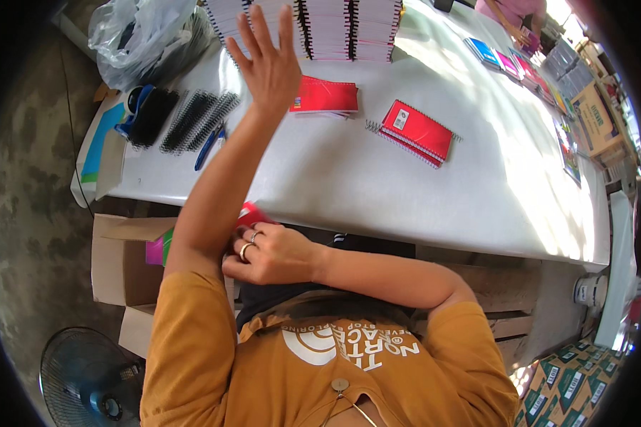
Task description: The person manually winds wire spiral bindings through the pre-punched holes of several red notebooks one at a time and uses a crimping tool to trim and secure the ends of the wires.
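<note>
My left hand [271,75] is stretched forward over the table, fingers spread, with nothing in it. Just beyond it stand tall stacks of spiral-bound notebooks [327,32]. Beside that hand lies a small pile of red notebooks [325,95]. My right hand [272,252] crosses under my left forearm, its fingers closed on a red notebook [251,213] that is partly hidden by the arm and hand. Farther right, another stack of red notebooks [417,132] has a wire coil sticking out at both ends.
Black binding coils [199,121] and a blue pen [208,151] lie at the left. An open cardboard box [121,263] stands below the table edge, near a fan [92,381]. Colourful notebooks [509,64] line the far right. A person in pink [513,14] is at the back.
</note>
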Tool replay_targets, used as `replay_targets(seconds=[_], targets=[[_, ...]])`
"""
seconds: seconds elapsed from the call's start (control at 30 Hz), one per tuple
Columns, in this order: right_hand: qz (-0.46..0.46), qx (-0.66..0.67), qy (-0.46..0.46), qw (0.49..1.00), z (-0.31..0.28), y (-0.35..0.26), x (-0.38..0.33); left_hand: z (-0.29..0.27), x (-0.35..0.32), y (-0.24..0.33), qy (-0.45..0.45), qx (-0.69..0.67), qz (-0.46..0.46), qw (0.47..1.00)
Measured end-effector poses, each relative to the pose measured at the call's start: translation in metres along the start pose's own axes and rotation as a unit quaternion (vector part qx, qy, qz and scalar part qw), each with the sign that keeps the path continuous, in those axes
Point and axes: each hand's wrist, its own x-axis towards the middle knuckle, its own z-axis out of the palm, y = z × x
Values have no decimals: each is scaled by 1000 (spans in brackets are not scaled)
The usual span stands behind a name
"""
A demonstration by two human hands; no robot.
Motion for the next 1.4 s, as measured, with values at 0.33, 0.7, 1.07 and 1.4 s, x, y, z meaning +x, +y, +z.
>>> replay_targets(seconds=[0.33,0.7,1.07,1.4], targets=[[106,30,66,992,-10,45,-16,-54,-35,10,-83,11,92,992],[455,351,194,795,-4,82,-58,-93,-68,-11,-217,-374,90,897],[350,303,92,882,-6,73,-67,-97,-119,-15,-62,-317,111,940],[450,362,-2,817,-12,77,-73,-118,-152,-5,-232,-357,192,884]])
